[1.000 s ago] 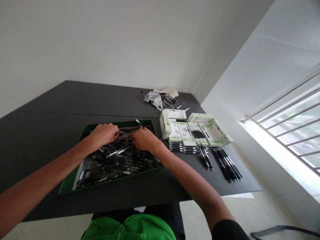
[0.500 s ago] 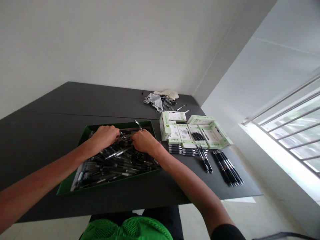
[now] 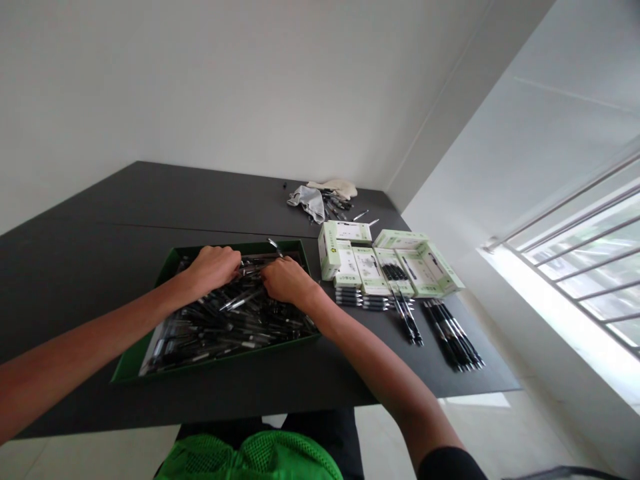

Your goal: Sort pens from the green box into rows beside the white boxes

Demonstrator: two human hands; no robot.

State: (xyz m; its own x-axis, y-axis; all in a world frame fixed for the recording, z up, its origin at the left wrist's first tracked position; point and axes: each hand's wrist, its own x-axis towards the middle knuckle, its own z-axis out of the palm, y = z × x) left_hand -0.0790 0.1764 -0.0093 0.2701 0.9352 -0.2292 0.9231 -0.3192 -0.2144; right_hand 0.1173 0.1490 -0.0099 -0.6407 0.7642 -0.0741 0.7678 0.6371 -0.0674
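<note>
A green-edged tray [image 3: 125,363] full of loose black and clear pens [image 3: 235,333] lies on the dark table. Over its far half, my left hand [image 3: 216,268] is closed, with pens [image 3: 253,269] at its fingertips that stretch toward the other hand. My right hand [image 3: 287,280] is closed as well, just to the right, and a clear pen [image 3: 275,247] sticks up from its grip. The undersides of both hands are hidden, so the number of pens held cannot be told.
White-and-green pen boxes [image 3: 370,270] stand right of the tray, with small stacks of pens before them. A row of pens [image 3: 454,337] lies farther right. Grey and cream gloves [image 3: 309,202] rest beside loose pens at the back. A wall borders the table's far side.
Both hands stay nearly in place over the tray. Some pens beneath them have shifted slightly, and the whole view has moved a little.
</note>
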